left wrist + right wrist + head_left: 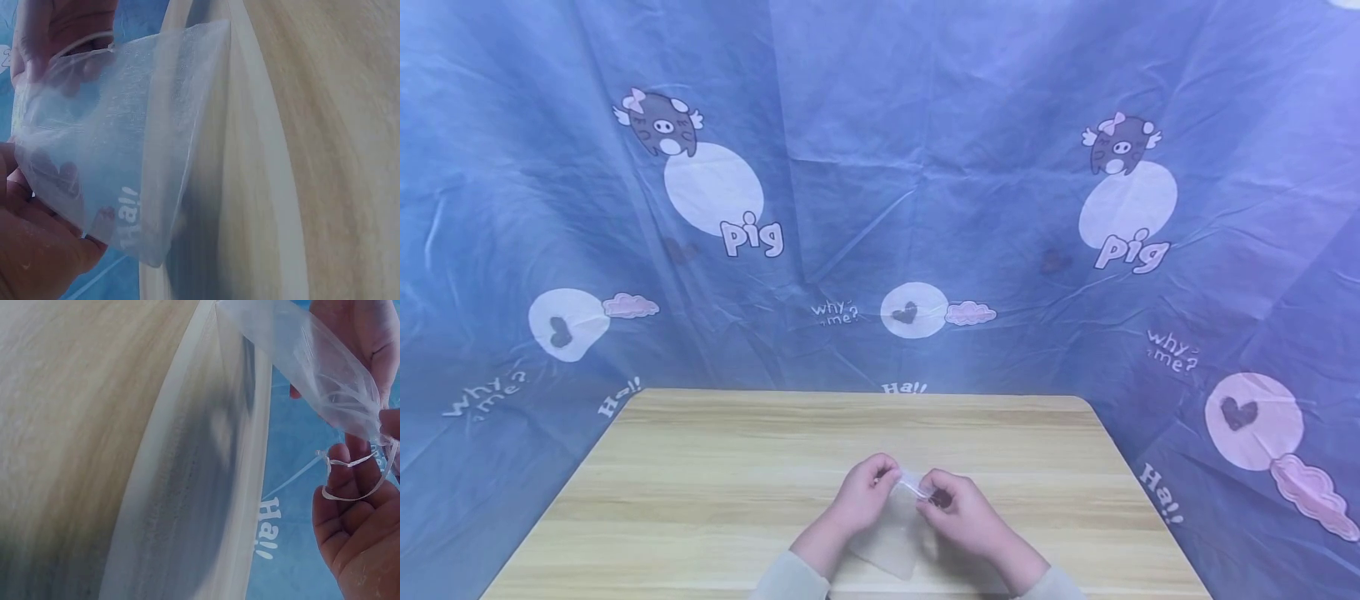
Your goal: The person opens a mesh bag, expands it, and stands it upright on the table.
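A sheer white drawstring pouch (pixel 125 119) hangs mouth up between my two hands, its lower part over the wooden table (pixel 715 500). My left hand (pixel 861 495) pinches one side of the gathered mouth between thumb and fingertips. On the other side of the mouth, my right hand (pixel 958 508) pinches the edge with its fingers curled. A thin white drawstring (pixel 356 499) loops across the right hand's fingers, with a small knot near the fingertips. Through the see-through mesh of the pouch, fingers and table edge show, and no contents are visible.
The light wood tabletop stretches ahead of and to both sides of my hands, with rounded far corners. Behind and beside it hangs a blue curtain (pixel 850 208) printed with pigs, hearts and lettering. The pouch and hands cast a shadow near the table's edge.
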The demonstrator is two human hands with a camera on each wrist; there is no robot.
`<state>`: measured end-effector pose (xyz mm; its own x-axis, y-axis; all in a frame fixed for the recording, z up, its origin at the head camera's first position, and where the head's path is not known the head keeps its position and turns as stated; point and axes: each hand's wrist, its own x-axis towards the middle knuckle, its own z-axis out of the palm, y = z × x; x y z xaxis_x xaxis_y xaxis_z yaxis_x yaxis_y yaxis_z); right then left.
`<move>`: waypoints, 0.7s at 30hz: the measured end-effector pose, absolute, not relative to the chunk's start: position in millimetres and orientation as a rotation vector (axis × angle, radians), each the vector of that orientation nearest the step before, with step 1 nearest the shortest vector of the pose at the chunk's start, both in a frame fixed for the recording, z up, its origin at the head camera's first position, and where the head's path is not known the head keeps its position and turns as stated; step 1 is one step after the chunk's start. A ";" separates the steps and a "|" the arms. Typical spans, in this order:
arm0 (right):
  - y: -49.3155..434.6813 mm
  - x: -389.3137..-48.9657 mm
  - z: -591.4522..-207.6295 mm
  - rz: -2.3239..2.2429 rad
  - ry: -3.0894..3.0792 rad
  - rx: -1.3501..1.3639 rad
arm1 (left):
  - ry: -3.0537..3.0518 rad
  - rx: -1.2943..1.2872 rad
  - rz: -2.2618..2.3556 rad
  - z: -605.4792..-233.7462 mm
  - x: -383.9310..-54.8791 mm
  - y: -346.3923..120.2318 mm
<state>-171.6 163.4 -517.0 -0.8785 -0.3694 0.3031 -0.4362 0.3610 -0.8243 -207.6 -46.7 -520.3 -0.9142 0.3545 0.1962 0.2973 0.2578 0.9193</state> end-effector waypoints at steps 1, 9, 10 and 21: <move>163.5 -171.3 -516.8 1.572 -2.538 0.751 | 2.445 0.628 1.777 -519.9 -207.6 -47.2; 164.9 -170.5 -515.8 1.577 -2.573 0.777 | 2.356 0.687 1.847 -517.8 -211.2 -46.4; 165.1 -170.3 -515.7 1.580 -2.579 0.786 | 2.347 0.718 1.836 -516.6 -212.0 -46.6; 165.5 -170.4 -515.5 1.544 -2.624 0.822 | 2.405 0.850 1.490 -509.7 -210.3 -43.7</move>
